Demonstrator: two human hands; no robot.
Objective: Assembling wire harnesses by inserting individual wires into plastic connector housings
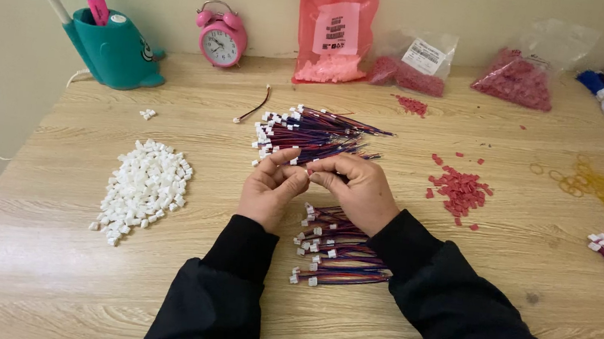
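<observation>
Head view: at the centre of the frame the left hand (pixel 270 189) and the right hand (pixel 358 191) meet above the pale wood-grain counter (pixel 42 253), fingertips touching. Each grip is clenched on the same thin red-and-blue wire lead with a white plug (pixel 297 161), pinched between thumb and fingers; which end each hand has is too small to tell. Just above the hands lies a loose bundle of red-and-blue wire leads with white plugs (pixel 313 134). Below the hands, between the black sleeves, sits a smaller stack of the same leads (pixel 337 257). Left of centre is a heap of small white plastic connector housings (pixel 142 188). Right of the hands lies a scatter of small red plastic pieces (pixel 459 189). At upper left stand a teal whale-shaped pen holder (pixel 115 50) and a pink alarm clock (pixel 221 35).
</observation>
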